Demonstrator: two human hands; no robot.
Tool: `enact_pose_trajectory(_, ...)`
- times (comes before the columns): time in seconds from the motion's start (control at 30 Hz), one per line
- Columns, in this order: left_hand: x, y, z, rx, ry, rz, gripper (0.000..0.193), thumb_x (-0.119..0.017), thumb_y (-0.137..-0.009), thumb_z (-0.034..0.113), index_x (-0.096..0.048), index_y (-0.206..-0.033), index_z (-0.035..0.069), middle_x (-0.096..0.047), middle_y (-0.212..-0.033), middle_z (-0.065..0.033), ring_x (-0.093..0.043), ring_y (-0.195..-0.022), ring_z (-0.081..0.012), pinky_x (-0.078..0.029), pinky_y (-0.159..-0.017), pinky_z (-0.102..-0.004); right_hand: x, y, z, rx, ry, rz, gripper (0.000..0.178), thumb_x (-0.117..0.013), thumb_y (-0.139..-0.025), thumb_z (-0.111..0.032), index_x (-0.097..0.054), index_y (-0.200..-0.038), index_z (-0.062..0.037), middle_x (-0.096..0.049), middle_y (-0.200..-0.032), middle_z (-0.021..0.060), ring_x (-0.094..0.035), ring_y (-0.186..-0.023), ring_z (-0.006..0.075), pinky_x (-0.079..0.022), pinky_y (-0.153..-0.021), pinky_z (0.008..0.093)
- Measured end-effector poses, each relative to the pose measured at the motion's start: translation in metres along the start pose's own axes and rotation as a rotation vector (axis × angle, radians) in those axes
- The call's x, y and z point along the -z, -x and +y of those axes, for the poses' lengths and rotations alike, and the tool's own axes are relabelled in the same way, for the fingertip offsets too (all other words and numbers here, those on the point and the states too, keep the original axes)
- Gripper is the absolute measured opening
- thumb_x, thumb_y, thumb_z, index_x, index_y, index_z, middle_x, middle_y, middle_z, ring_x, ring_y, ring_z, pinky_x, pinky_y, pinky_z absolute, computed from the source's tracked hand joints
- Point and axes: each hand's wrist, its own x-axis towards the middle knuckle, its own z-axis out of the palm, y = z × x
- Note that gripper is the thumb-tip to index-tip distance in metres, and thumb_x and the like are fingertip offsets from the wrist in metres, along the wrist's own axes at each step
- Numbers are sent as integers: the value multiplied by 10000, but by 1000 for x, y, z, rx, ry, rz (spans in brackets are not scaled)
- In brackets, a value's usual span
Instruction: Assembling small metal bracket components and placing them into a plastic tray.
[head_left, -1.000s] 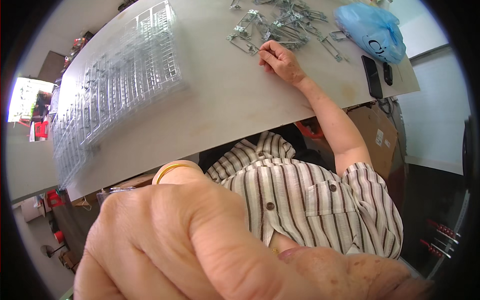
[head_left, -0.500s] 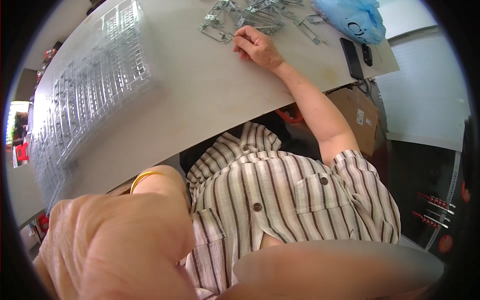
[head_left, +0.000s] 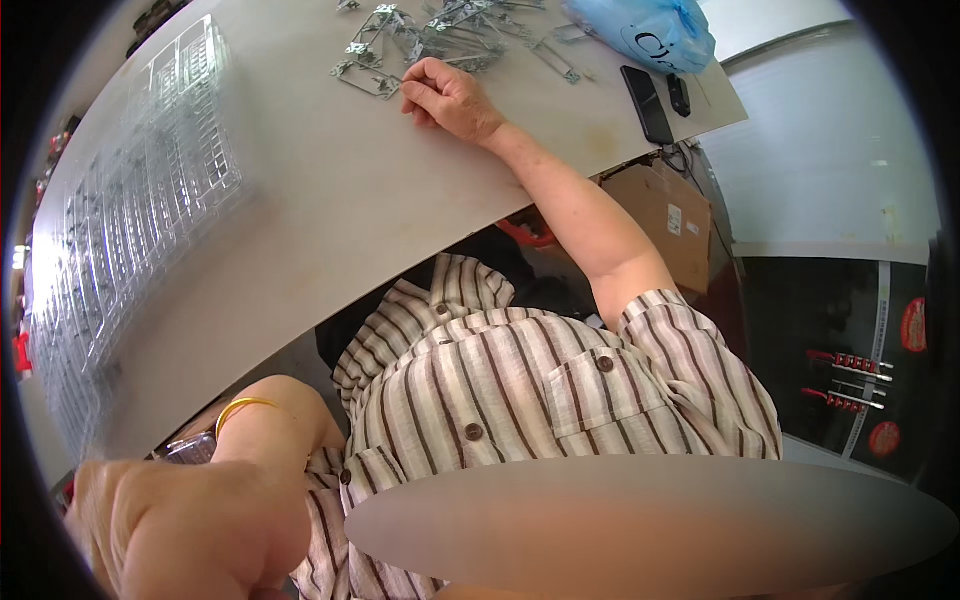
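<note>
At the far middle of the pale grey tabletop [head_left: 290,240], the right hand [head_left: 450,103] is rested with its fingers loosely curled, the gap between thumb and forefinger narrow. Its fingertips are placed at the near right corner of a thin rectangular grey metal frame [head_left: 384,88]; whether the frame is gripped or merely touched cannot be told. The left hand [head_left: 190,525] is raised at near left, close to the camera. Its back is shown and its fingers are cut off by the picture's rim, so its spread and any hold cannot be told. A gold-coloured bangle [head_left: 255,402] is worn on the left wrist.

Beyond the right hand, a tangled heap of grey metal brackets [head_left: 465,45] is spread at the far edge of view. To the right, a black rectangular phone [head_left: 647,104] is laid beside a small black oblong object [head_left: 679,95]. Below the table's right side, a brown cardboard box [head_left: 665,215] is seen; its contents are hidden.

At left, clear plastic compartmented trays [head_left: 150,170] are stacked; their contents are obscured by glare. At far right, a blue plastic bag [head_left: 640,35] is set, its contents concealed.
</note>
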Motion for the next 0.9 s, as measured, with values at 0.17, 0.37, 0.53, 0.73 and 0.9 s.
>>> enact_pose_trajectory(0.17, -118, -238, 33, -532, -21, 116, 151, -606, -819, 13, -548, -680, 21, -520, -633, -3, -501, -506, -121, -495, -564, -253, -16, -9, 1, 30, -32, -64, 156, -597, -1007, -216, -605, -1039, -64, -684, -832, 16, -618, -687, 67, -497, -594, 225)
enact_pose_trajectory(0.37, -125, -357, -7, -558, -187, 482, 72, -666, -851, -4, -602, -819, 5, -499, -705, 15, -427, -600, -59, -320, -514, -249, 2, -4, 1, -31, -27, 10, 168, -608, -984, -215, -603, -992, -47, -688, -811, 41, -635, -662, 99, -513, -596, 253)
enact_pose_trajectory(0.53, -86, -433, -99, -276, -523, 581, 247, -674, -957, 199, -624, -823, -1, -458, -645, 75, -364, -593, -16, -294, -504, -229, -17, -10, 1, -27, -96, -4, 166, -577, -1008, -214, -581, -1014, -48, -676, -813, 48, -628, -656, 100, -516, -573, 252)
enact_pose_trajectory(0.73, -62, -463, -138, -33, -333, 610, 241, -654, -948, 208, -632, -862, -16, -508, -630, 34, -417, -591, -42, -356, -511, -253, -18, -15, 7, -1, -137, 34, 143, -520, -1040, -193, -532, -1051, -51, -675, -816, 60, -617, -611, 98, -506, -522, 255)
enact_pose_trajectory(0.9, -59, -466, -142, -104, -774, 588, 195, -665, -853, 226, -674, -898, 35, -686, -759, -162, -672, -718, -335, -516, -654, -425, -20, -15, 4, 14, -121, 59, 141, -514, -1039, -193, -520, -1046, -53, -670, -795, 60, -622, -583, 106, -504, -494, 262)
